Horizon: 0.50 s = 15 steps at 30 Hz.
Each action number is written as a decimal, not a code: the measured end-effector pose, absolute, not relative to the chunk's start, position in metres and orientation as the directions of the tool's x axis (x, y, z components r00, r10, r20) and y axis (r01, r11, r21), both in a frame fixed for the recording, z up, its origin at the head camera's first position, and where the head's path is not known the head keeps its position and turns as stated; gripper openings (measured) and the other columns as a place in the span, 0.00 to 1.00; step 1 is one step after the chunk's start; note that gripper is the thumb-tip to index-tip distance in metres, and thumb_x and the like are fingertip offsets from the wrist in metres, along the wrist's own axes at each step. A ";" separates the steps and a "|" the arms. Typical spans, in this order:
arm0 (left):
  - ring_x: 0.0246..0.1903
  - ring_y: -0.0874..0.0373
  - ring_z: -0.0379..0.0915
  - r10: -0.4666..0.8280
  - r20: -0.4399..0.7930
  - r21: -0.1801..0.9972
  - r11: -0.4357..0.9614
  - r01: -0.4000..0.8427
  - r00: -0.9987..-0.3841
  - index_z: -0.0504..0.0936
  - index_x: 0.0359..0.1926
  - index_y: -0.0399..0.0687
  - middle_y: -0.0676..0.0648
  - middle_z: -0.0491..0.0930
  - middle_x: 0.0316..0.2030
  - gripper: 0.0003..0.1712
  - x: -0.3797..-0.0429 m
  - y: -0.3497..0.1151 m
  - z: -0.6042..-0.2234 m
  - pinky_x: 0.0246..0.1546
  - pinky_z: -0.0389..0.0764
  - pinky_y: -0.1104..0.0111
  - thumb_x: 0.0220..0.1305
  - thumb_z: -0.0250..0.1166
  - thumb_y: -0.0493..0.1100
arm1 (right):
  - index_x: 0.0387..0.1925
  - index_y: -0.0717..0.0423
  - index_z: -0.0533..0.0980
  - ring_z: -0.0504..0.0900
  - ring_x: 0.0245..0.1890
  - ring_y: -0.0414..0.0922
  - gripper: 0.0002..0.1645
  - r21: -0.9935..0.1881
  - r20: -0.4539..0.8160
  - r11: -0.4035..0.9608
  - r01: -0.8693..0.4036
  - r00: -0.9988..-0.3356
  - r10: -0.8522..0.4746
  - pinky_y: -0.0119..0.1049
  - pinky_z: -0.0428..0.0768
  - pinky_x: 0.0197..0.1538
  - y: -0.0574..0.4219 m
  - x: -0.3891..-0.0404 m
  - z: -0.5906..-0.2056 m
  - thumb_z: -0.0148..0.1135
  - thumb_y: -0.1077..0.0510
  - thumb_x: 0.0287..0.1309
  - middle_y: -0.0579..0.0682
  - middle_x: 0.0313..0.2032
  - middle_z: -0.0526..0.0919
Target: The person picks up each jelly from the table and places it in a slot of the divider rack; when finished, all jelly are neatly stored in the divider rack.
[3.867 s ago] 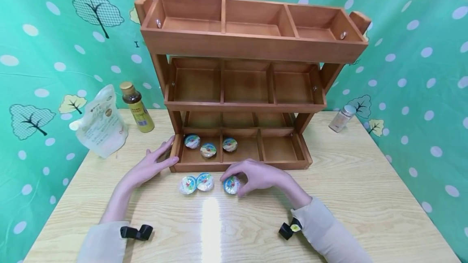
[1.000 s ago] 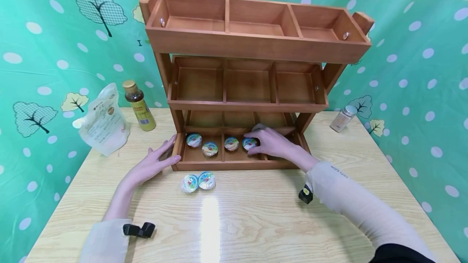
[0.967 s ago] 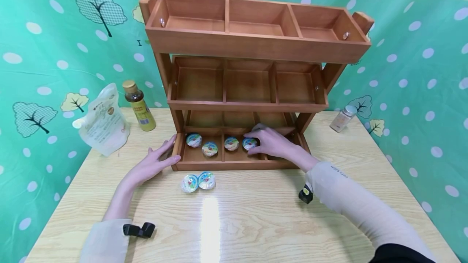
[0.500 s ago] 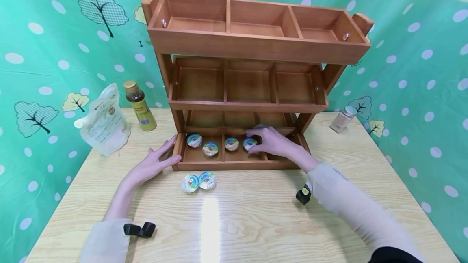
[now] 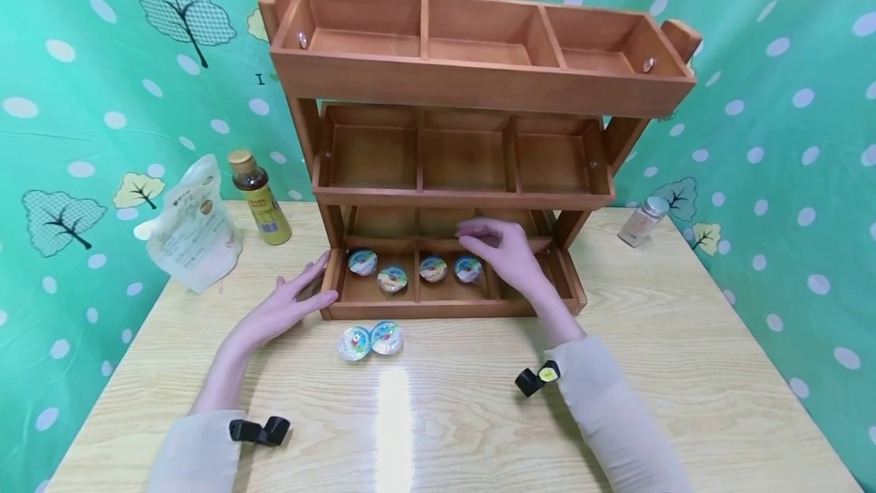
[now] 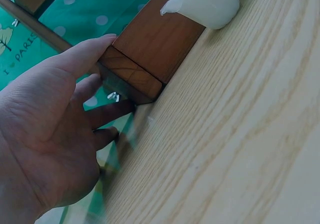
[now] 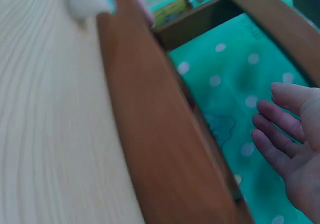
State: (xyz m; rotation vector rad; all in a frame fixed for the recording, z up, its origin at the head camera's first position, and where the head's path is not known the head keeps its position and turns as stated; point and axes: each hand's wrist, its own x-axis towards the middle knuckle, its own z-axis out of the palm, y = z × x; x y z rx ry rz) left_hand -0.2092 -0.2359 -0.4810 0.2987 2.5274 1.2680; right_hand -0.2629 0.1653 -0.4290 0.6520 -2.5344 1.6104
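Above the middle compartment of the wooden rack's bottom tray (image 5: pixel 452 311), my right hand (image 5: pixel 506 249) hovers with nothing in its loosely bent fingers. Just below it sits a small jelly cup with a blue-rimmed lid (image 5: pixel 468 269), beside another jelly cup (image 5: pixel 433 269). Two more, a back cup (image 5: pixel 363 262) and a front cup (image 5: pixel 392 279), lie in the left compartment. My left hand (image 5: pixel 279 314) touches the tray's left end, fingers spread; the left wrist view shows the thumb at the wooden corner (image 6: pixel 132 74). On the table, a left cup (image 5: pixel 353 343) and a right cup (image 5: pixel 387 338) stand touching.
The rack's upper trays (image 5: pixel 479 86) overhang the bottom one. At the left stand a white pouch (image 5: pixel 195 230) and a sauce bottle (image 5: pixel 261 204). A clear jar with a pale lid (image 5: pixel 642 223) is at the right. A patterned curtain (image 5: pixel 773 173) hangs behind.
My right hand carried a jelly cup from the table into the middle compartment, let it go, and has lifted away. The left hand has kept its place at the tray's end.
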 end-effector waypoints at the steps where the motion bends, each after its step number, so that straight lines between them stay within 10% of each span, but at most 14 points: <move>1: 0.82 0.32 0.26 0.314 -0.169 0.805 0.591 0.053 -0.934 0.42 0.82 0.75 0.42 0.40 0.84 0.47 -0.209 -0.236 -0.481 0.74 0.19 0.29 0.73 0.60 0.63 | 0.52 0.53 0.85 0.89 0.47 0.45 0.14 -0.859 0.288 0.340 -0.384 -0.909 -0.300 0.32 0.87 0.53 0.162 -0.262 -0.427 0.68 0.53 0.67 0.54 0.48 0.90; 15: 0.81 0.30 0.24 0.323 -0.165 0.804 0.592 0.063 -0.932 0.42 0.83 0.72 0.44 0.40 0.84 0.48 -0.209 -0.237 -0.481 0.73 0.21 0.28 0.73 0.59 0.62 | 0.50 0.61 0.84 0.89 0.44 0.48 0.13 -0.919 0.267 0.163 -0.359 -0.870 -0.416 0.32 0.88 0.47 0.110 -0.227 -0.429 0.68 0.59 0.67 0.55 0.45 0.90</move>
